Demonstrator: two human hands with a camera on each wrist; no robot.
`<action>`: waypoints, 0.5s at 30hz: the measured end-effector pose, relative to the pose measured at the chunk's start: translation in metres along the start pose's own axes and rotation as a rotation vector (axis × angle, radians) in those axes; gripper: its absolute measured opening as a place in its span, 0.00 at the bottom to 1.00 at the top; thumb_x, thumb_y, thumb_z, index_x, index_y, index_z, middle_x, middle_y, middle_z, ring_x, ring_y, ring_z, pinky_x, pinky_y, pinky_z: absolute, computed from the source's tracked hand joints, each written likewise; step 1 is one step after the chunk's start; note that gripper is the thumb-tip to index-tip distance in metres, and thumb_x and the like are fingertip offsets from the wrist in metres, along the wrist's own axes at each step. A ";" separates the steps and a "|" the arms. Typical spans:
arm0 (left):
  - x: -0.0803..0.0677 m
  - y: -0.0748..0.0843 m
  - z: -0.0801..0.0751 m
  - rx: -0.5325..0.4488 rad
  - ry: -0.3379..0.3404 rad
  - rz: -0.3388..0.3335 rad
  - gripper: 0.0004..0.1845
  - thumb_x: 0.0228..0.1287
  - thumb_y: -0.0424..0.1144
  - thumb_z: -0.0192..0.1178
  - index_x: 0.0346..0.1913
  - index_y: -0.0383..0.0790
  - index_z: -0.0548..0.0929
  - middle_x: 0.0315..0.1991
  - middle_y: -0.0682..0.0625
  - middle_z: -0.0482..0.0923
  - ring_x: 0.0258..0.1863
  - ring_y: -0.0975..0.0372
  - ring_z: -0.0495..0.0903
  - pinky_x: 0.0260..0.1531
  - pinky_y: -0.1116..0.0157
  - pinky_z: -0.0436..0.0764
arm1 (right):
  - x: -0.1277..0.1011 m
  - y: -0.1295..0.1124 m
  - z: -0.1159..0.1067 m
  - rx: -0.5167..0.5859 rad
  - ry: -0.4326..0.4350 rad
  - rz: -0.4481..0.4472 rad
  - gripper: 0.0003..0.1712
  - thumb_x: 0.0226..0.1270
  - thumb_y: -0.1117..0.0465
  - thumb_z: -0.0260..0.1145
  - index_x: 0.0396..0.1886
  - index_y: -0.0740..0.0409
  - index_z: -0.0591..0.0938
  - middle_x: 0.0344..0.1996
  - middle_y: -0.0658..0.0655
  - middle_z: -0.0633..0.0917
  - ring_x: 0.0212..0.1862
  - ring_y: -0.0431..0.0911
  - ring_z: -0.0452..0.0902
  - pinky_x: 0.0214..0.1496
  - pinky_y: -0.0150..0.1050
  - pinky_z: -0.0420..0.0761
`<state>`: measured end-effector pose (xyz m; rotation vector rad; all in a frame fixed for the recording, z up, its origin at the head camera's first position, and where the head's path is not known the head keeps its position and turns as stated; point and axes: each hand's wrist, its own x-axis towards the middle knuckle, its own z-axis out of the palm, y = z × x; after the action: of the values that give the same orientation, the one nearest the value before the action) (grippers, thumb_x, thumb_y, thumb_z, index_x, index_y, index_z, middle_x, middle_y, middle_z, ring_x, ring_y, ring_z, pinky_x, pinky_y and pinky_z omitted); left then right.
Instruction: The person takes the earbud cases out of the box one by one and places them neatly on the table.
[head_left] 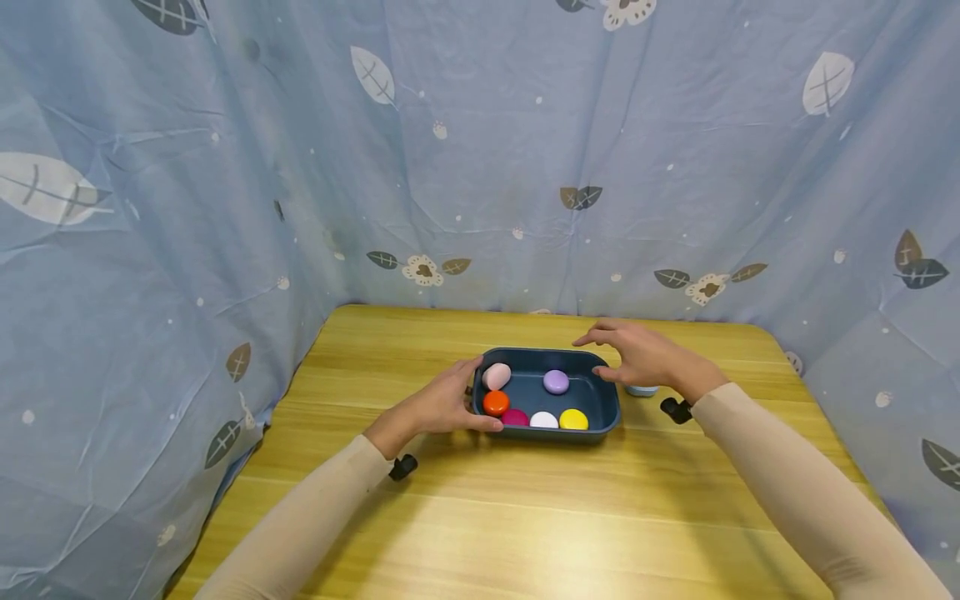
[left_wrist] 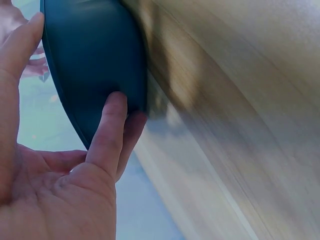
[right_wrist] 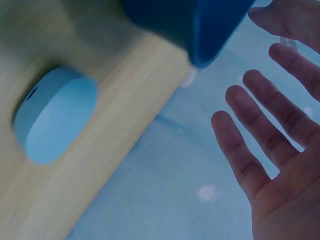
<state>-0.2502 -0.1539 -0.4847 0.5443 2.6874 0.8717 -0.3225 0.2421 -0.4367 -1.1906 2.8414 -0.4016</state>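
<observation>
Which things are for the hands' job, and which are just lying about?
Probably for the job:
blue tray, which the left hand touches
six rounded pieces inside it

Probably just around:
light blue round thing outside the tray
wooden table
patterned curtain

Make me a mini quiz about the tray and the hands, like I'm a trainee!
1. In the head view, how many rounded pieces can you see in the dark blue tray?
2. True or false: the right hand is holding the yellow piece.
3. Which rests on the table, outside the tray?
A) the light blue round thing
B) the orange piece
C) the white piece

Key:
1. Six.
2. False; its fingers hold nothing.
3. A.
</observation>
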 end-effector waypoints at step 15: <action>-0.001 -0.002 0.000 -0.009 -0.010 -0.006 0.73 0.63 0.70 0.84 0.97 0.41 0.53 0.95 0.34 0.57 0.90 0.38 0.68 0.89 0.36 0.71 | 0.044 -0.035 0.017 0.010 -0.170 -0.112 0.32 0.78 0.56 0.82 0.79 0.49 0.87 0.69 0.61 0.86 0.64 0.60 0.89 0.71 0.61 0.91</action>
<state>-0.2498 -0.1556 -0.4862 0.5373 2.6740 0.8765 -0.3272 0.1833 -0.4411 -1.3182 2.6352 -0.3023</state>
